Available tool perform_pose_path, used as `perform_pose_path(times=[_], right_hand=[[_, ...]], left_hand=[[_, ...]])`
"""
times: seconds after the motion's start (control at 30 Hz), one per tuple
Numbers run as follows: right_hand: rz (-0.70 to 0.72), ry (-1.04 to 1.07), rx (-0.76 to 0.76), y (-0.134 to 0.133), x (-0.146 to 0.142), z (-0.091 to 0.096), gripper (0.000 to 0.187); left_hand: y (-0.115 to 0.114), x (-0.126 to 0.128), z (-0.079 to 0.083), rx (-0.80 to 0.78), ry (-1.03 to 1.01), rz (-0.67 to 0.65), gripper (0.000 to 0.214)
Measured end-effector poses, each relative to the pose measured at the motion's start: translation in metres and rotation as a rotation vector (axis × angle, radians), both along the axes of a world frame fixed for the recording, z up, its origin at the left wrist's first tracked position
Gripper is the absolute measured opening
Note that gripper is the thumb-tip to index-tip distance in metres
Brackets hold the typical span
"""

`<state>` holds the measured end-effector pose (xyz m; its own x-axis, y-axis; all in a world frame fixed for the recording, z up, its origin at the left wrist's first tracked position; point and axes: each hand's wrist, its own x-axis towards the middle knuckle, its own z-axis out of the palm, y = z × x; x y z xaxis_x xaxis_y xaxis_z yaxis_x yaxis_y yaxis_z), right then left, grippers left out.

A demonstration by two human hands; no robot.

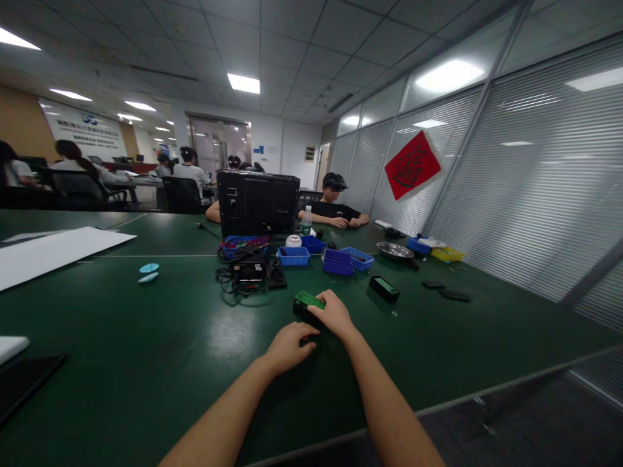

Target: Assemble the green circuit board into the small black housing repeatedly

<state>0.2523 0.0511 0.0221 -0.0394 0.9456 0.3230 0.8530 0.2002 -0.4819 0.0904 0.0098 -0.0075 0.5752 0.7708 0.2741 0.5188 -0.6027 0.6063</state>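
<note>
In the head view a green circuit board shows at the top of a black box-shaped case, standing on the green table. My right hand is closed over the right end of this case, with the thumb and fingers resting on the board. Just in front of the case my left hand hovers close to the tabletop. Its thumb and index finger are apart, and nothing shows between them. Further right lies a second black case with a pale green top.
Beyond my hands are a black power box with cables, a blue tray, a purple-blue box, a metal dish and a monitor. A person sits across the table. Flat black pieces lie right.
</note>
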Motion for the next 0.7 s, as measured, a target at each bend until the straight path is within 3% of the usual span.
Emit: perform_pose_path(times=[0.53, 0.7], right_hand=[[0.005, -0.020, -0.013, 0.002, 0.005, -0.005, 0.039], [-0.068, -0.004, -0.047, 0.007, 0.008, -0.004, 0.025]], left_hand=[[-0.001, 0.000, 0.001, 0.013, -0.008, 0.014, 0.033], [0.005, 0.001, -0.007, -0.024, -0.104, 0.123, 0.032]])
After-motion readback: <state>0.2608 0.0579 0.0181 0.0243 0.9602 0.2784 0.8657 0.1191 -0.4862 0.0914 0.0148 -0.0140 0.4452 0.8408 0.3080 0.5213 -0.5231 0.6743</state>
